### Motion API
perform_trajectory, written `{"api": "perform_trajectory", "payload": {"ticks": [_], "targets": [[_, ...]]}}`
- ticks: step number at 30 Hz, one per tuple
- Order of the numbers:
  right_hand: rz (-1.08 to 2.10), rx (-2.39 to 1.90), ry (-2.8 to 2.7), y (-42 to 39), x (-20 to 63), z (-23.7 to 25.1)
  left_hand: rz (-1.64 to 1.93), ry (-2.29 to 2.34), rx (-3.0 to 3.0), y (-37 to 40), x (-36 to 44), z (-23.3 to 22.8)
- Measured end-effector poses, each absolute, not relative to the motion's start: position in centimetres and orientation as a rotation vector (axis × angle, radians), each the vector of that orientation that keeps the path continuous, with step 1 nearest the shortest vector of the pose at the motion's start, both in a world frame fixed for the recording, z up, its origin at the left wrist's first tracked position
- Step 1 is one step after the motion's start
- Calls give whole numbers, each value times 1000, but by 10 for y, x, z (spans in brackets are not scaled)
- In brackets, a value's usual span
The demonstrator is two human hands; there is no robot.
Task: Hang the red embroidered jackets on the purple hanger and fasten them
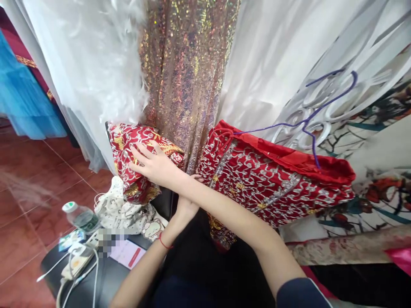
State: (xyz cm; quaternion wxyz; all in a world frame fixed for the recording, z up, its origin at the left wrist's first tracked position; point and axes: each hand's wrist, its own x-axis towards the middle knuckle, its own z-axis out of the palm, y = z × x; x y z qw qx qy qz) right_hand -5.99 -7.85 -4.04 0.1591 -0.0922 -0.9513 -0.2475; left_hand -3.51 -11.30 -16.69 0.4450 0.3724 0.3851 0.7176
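Fingers of the right hand (159, 168) lie spread on the bunched red garment (121, 157) near the black bench's (107, 273) far edge; outward pressure could dislodge it. Left hand (187, 206): mostly hidden; I cannot tell finger state.

My right forearm (221, 196) crosses over my left hand (188, 207), hiding part of it; my right hand (156, 167) faces palm down, its fingers (146, 151) spread apart.

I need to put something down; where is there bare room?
Bare: a narrow patch of black surface bordered by phone, white cable and left forearm; floor tiles left of the bottle. Crowded: around the power strip and spotted cloth.
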Motion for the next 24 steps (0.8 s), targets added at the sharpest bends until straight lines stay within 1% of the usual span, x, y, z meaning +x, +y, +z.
{"api": "perform_trajectory", "payload": {"ticks": [5, 10, 15, 21, 24], "targets": [[-678, -347, -2792, -89, -92, -25, 1904, 832, 736, -133, -33, -160], [-676, -436, -2860, -100, -83, -2, 1934, 795, 418, -143, -47, -147], [-746, -437, -2889, -112, -72, 6, 1938, 805, 105, -133, -71, -135], [-761, -508, -2810, -121, -77, 17, 2172, 772, 302, -156, -54, -119], [-723, -630, -2669, -117, -74, 30, 2192, 836, 398, -179, -33, -109]]}}
